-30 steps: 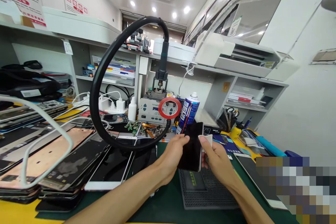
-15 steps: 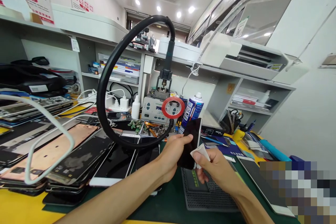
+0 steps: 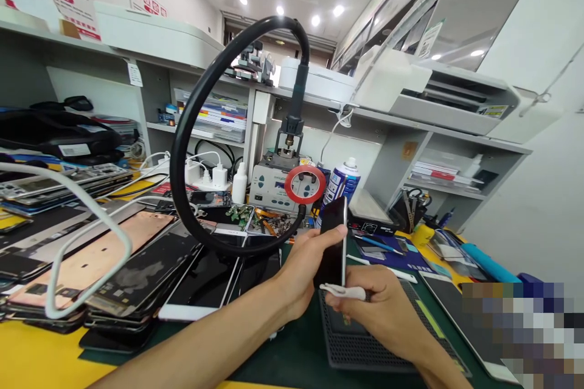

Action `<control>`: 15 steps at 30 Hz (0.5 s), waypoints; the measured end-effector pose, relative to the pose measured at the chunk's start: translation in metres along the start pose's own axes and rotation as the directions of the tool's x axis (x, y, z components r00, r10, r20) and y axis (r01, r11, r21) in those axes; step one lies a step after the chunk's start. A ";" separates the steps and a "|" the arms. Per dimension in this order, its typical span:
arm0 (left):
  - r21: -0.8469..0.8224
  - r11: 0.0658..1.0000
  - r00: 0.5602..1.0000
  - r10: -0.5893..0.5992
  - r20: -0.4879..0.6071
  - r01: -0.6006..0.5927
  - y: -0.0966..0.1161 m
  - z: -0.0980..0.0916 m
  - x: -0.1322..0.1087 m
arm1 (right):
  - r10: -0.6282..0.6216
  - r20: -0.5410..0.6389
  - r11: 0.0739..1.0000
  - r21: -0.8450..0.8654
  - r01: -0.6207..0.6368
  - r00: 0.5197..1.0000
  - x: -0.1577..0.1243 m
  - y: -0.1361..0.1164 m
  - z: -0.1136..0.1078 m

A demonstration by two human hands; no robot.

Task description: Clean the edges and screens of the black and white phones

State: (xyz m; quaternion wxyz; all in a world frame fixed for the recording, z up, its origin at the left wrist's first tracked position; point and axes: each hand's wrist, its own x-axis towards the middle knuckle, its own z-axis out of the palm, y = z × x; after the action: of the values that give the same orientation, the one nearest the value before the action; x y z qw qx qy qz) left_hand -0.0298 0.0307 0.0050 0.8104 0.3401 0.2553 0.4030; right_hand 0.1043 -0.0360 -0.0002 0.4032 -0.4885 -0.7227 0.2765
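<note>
My left hand [image 3: 306, 267] grips a smartphone [image 3: 333, 243] with a dark screen and a silvery edge, its thumb lying across the screen. The phone stands nearly upright above the bench. My right hand [image 3: 376, 301] is closed on a folded white cloth [image 3: 344, 292], thumb on top, and the cloth is at the phone's lower edge. Whether it is a cloth or paper wipe is hard to tell. Beneath both hands lies a dark grey perforated pad [image 3: 360, 352] on a green mat [image 3: 278, 364].
Stacked phone parts and screens [image 3: 150, 267] cover the left side. A black hose [image 3: 177, 152] loops up from a grey hot-air station [image 3: 269, 185], with a red tape roll [image 3: 305, 185] before it. A blue spray can [image 3: 342, 182] stands behind the phone. A white-edged tablet [image 3: 465, 316] lies right.
My right hand has moved down with the cloth, from the phone's side edge to its lower end. The phone has turned more edge-on, and the view has shifted slightly.
</note>
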 end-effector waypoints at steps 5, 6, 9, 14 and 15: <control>0.019 0.999 0.999 -0.031 -0.028 0.031 0.001 0.004 -0.002 | -0.045 -0.027 0.998 -0.054 0.043 0.999 0.001 0.003 0.004; 0.018 0.999 0.999 -0.030 -0.023 0.031 0.001 0.004 -0.001 | -0.027 -0.026 0.998 -0.054 0.025 0.999 0.001 0.004 0.005; 0.001 0.999 0.999 -0.036 -0.026 0.036 0.000 0.003 0.000 | -0.002 -0.042 0.995 -0.096 -0.002 0.999 0.001 0.005 0.006; -0.014 0.996 0.995 -0.083 -0.060 0.082 0.004 0.004 -0.001 | 0.002 -0.035 0.977 -0.214 -0.009 0.999 0.005 0.009 0.008; -0.013 0.995 0.993 -0.096 -0.066 0.096 0.006 0.005 -0.002 | 0.007 -0.033 0.974 -0.228 -0.015 0.999 0.005 0.010 0.009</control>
State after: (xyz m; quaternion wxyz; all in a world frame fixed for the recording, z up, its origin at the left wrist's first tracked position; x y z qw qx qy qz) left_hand -0.0303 0.0301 0.0127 0.8216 0.3098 0.2960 0.3759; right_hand 0.1007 -0.0279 -0.0110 0.3542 -0.5399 -0.7405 0.1861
